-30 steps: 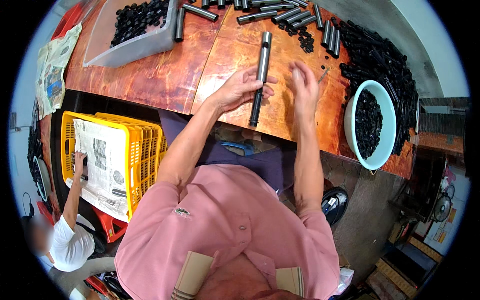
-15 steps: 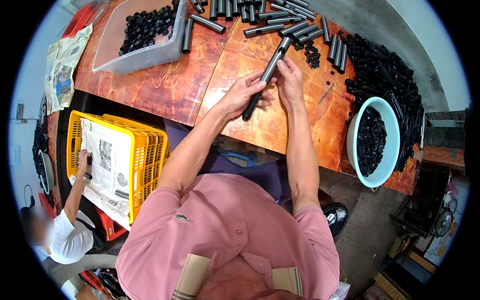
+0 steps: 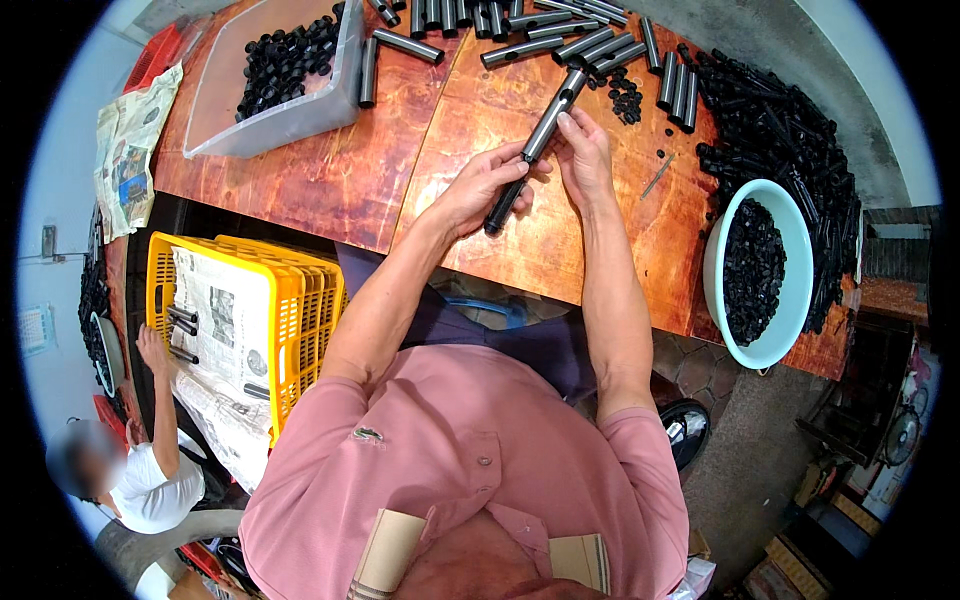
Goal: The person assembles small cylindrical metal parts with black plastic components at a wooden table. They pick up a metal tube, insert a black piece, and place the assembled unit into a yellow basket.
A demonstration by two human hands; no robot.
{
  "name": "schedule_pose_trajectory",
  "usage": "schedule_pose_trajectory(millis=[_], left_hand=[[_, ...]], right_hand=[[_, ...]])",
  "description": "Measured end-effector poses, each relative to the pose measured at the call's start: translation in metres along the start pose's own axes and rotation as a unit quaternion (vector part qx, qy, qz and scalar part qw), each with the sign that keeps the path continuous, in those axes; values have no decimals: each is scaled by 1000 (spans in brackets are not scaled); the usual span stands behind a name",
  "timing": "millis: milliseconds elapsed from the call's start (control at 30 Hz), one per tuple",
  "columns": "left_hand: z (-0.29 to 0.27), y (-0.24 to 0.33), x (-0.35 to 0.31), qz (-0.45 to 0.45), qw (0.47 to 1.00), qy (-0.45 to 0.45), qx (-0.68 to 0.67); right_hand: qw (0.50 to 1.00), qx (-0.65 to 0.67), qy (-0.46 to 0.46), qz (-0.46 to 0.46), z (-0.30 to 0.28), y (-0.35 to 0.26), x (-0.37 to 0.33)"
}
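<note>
Both my hands hold one slanted piece over the near middle of the table. It is a silver metal tube (image 3: pixel 548 125) with a black rod-like part (image 3: pixel 504 207) at its near end. My left hand (image 3: pixel 480 188) is closed around the join, its thumb on top. My right hand (image 3: pixel 586 160) grips the silver length farther up, its thumb beside a dark opening in the tube. The far tip reaches close to several similar metal tubes (image 3: pixel 597 46) lying at the back. Small black rings (image 3: pixel 626 103) lie loose just right of that tip.
A clear plastic bin (image 3: pixel 330 122) with black caps stands left. At right, a pale blue basin (image 3: pixel 712 270) of small black parts adjoins a heap of black pieces (image 3: pixel 790 150). A thin metal pick (image 3: pixel 657 177) lies nearby. Left below are yellow crates (image 3: pixel 285 340) and a co-worker's hand (image 3: pixel 153 352).
My hands keep their grip on the tube, with only slight finger shifts. The co-worker's hand has drawn toward the crate's left edge, and dark tubes now show on the newspaper. The view shifted slightly.
</note>
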State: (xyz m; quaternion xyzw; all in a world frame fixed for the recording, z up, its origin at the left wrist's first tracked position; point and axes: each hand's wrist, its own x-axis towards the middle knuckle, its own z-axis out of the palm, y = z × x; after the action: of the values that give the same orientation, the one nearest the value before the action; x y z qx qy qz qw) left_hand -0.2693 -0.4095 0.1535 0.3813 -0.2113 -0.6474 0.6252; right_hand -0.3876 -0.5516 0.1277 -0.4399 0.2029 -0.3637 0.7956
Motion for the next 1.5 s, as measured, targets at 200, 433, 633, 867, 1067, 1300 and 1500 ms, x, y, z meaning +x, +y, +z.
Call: schedule_pose_trajectory(millis=[200, 433, 633, 867, 1067, 1300, 1500], left_hand=[[-6, -1, 1, -9, 1000, -2, 12], [7, 3, -1, -14, 997, 47, 54], [8, 3, 0, -12, 996, 57, 68], [8, 1, 2, -3, 994, 58, 92], [9, -2, 3, 4, 993, 66, 93], [13, -4, 3, 13, 987, 85, 134], [5, -1, 3, -37, 998, 50, 31]], right_hand=[[1000, -12, -1, 8, 3, -4, -2], [1000, -2, -8, 1, -2, 1, 0], [1000, 13, -12, 4, 0, 0, -1], [1000, 3, -4, 6, 7, -6, -5], [1000, 7, -11, 2, 1, -3, -5], [1000, 1, -2, -2, 4, -4, -8], [1000, -21, -16, 6, 2, 0, -6]])
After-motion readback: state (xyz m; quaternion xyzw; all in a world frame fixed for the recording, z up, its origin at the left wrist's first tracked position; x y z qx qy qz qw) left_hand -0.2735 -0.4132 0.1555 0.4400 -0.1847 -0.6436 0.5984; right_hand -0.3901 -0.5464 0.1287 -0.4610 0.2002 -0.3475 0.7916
